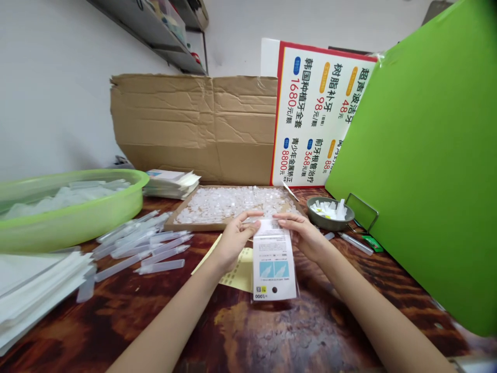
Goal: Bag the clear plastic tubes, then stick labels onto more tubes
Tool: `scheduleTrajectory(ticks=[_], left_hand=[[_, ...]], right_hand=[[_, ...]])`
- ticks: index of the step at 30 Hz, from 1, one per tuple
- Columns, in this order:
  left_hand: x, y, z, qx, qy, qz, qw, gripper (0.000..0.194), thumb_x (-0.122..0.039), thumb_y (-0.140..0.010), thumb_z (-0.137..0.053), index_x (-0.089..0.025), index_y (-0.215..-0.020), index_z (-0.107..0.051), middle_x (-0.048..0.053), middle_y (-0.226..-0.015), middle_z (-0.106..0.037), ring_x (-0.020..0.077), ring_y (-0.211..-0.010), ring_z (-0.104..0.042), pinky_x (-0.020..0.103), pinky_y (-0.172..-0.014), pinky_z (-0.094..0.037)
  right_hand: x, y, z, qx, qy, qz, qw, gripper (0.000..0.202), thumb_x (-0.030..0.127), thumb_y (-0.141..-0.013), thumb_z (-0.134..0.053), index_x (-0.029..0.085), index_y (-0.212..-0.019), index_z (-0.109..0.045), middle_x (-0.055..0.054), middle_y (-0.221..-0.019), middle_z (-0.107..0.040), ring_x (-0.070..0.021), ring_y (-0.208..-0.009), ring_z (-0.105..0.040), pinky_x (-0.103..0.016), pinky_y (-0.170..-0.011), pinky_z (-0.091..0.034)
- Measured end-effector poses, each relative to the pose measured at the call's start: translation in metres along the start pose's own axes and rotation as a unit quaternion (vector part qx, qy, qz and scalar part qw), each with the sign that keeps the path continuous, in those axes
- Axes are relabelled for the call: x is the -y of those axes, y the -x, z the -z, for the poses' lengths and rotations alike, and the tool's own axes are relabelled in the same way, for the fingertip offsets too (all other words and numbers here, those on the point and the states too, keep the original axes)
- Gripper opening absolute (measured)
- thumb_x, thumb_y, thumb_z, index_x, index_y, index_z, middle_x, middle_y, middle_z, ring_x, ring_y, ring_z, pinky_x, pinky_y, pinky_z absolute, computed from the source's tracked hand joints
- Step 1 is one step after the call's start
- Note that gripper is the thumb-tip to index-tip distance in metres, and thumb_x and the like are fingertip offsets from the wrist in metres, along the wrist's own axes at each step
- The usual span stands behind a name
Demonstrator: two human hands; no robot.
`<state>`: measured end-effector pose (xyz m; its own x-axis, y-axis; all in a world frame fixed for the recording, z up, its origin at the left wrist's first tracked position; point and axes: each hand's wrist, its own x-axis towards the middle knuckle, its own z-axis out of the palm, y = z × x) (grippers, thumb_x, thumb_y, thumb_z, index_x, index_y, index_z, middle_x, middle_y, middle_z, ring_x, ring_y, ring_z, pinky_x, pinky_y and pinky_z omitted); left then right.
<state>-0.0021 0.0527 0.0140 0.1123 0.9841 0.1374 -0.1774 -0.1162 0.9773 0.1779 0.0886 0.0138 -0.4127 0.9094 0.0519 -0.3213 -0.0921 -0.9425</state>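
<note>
Between my two hands is a white printed package card [272, 254] in a clear bag, with two blue pictures and a round hole at its near end. My left hand [236, 235] pinches its far left corner, thumb on top. At the far right corner my right hand [301, 233] grips it the same way, fingers bent. Under the card and to its left lies a yellow sticker sheet [236, 272]. Beyond the hands sits a shallow cardboard tray [186, 226] spread with many small clear plastic pieces.
Translucent plastic tubes [145, 243] lie loose at left, near a green basin [128, 204] of similar pieces. Stacked white bags [39, 295] are at near left, printed cards [171, 184] behind. A grey dish [330, 220] and green board [419, 155] stand right; cardboard [194, 124] closes the back.
</note>
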Motion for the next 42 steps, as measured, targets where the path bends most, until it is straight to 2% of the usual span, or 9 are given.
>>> scheduleTrajectory(ticks=[4,9,17,22,27,36,42], left_hand=[[-0.009,0.005,0.001,0.039,0.043,-0.007,0.998,0.035,-0.035,-0.073,-0.068,-0.020,-0.102,-0.055,0.001,-0.071,-0.065,0.0128,-0.061,-0.059,0.023,-0.056,-0.049],[-0.017,0.012,-0.002,0.058,0.082,-0.035,0.994,0.014,-0.029,-0.076,-0.064,-0.020,-0.084,-0.056,-0.002,-0.068,-0.061,0.0104,-0.060,-0.057,0.019,-0.053,-0.047],[-0.019,0.018,-0.006,0.064,0.101,-0.064,0.991,0.012,-0.026,-0.078,-0.059,-0.019,-0.071,-0.052,-0.004,-0.064,-0.054,0.0103,-0.059,-0.053,0.020,-0.053,-0.045],[-0.016,0.019,-0.005,0.071,0.119,-0.071,0.988,0.010,-0.022,-0.080,-0.055,-0.020,-0.071,-0.052,-0.003,-0.065,-0.053,0.0098,-0.060,-0.051,0.019,-0.053,-0.044],[-0.015,0.021,-0.008,0.080,0.134,-0.081,0.984,0.012,-0.019,-0.083,-0.052,-0.019,-0.070,-0.053,-0.003,-0.065,-0.053,0.0090,-0.058,-0.049,0.018,-0.052,-0.043],[-0.018,0.026,-0.016,0.053,0.153,-0.080,0.983,0.012,-0.022,-0.079,-0.053,-0.020,-0.068,-0.052,-0.003,-0.059,-0.048,0.0101,-0.054,-0.046,0.019,-0.051,-0.040],[-0.019,0.030,-0.018,0.077,0.137,-0.082,0.984,0.013,-0.030,-0.076,-0.053,-0.019,-0.070,-0.050,-0.001,-0.065,-0.050,0.0120,-0.059,-0.048,0.022,-0.054,-0.043]], right_hand=[[0.009,0.005,0.002,0.039,0.005,0.029,0.999,0.023,0.023,-0.065,-0.070,0.020,-0.087,-0.072,-0.001,-0.073,-0.067,-0.0105,-0.061,-0.055,-0.022,-0.054,-0.039],[0.018,0.011,0.002,0.049,0.028,0.093,0.994,0.010,0.021,-0.066,-0.064,0.022,-0.074,-0.071,0.001,-0.071,-0.063,-0.0105,-0.060,-0.052,-0.023,-0.054,-0.037],[0.026,0.018,0.000,0.089,0.099,0.172,0.976,0.017,0.017,-0.071,-0.055,0.023,-0.063,-0.068,-0.001,-0.069,-0.048,-0.0123,-0.062,-0.041,-0.026,-0.055,-0.032],[0.026,0.020,-0.001,0.091,0.100,0.173,0.976,0.016,0.019,-0.069,-0.054,0.023,-0.059,-0.066,-0.001,-0.066,-0.043,-0.0145,-0.062,-0.040,-0.026,-0.052,-0.030],[0.025,0.020,-0.002,0.118,0.070,0.178,0.974,0.020,0.015,-0.071,-0.051,0.023,-0.059,-0.065,-0.001,-0.066,-0.041,-0.0137,-0.060,-0.040,-0.026,-0.050,-0.027],[0.029,0.023,-0.006,0.109,0.069,0.180,0.975,0.021,0.014,-0.070,-0.050,0.023,-0.056,-0.063,-0.002,-0.063,-0.041,-0.0155,-0.061,-0.041,-0.027,-0.050,-0.029],[0.029,0.023,-0.006,0.097,0.079,0.183,0.975,0.018,0.018,-0.069,-0.050,0.023,-0.058,-0.062,-0.001,-0.062,-0.039,-0.0149,-0.058,-0.037,-0.026,-0.050,-0.029]])
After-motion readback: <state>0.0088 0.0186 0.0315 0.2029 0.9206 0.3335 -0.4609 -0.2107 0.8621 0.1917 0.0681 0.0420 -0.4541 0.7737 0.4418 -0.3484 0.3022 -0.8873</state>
